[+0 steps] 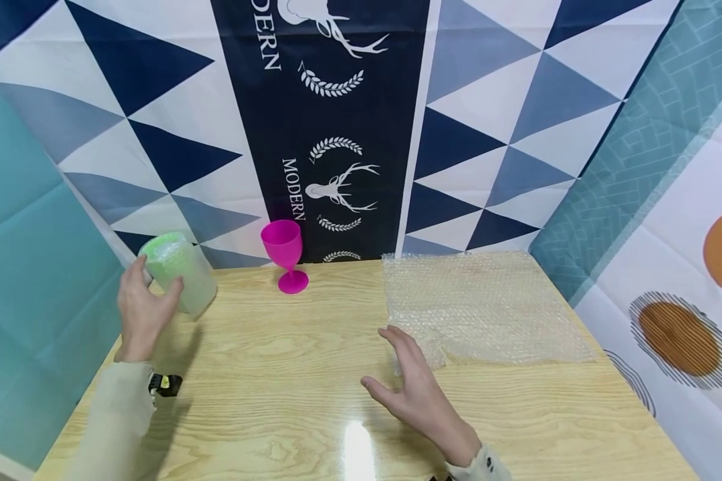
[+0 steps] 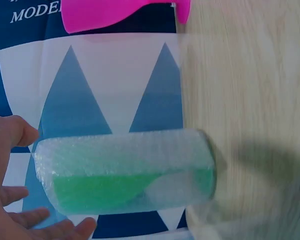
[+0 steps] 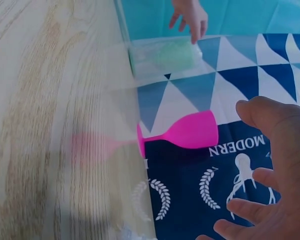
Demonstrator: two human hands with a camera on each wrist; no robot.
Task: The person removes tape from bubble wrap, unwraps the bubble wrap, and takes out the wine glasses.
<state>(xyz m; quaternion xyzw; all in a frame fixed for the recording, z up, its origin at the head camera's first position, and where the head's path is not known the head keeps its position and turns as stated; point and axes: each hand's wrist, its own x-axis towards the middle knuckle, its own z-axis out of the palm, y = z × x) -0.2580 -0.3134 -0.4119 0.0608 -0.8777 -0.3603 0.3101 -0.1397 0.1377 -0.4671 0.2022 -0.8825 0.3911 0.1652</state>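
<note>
A green item wrapped in bubble wrap (image 1: 183, 277) stands upright at the table's back left. My left hand (image 1: 144, 307) is beside its upper end, thumb and fingers spread; in the left wrist view the hand (image 2: 20, 190) is next to the top of the wrapped item (image 2: 125, 172), and contact is unclear. A pink goblet (image 1: 284, 247) stands upright to its right, also seen in the right wrist view as a goblet (image 3: 192, 131). My right hand (image 1: 418, 397) hovers over the table, fingers apart and holding nothing, near a flat bubble wrap sheet (image 1: 481, 307).
The wooden table (image 1: 265, 387) meets a patterned cloth backdrop (image 1: 343, 127) behind the goblet. A teal cloth (image 1: 30, 267) borders the left side, and a cloth with orange circles (image 1: 668, 321) hangs on the right.
</note>
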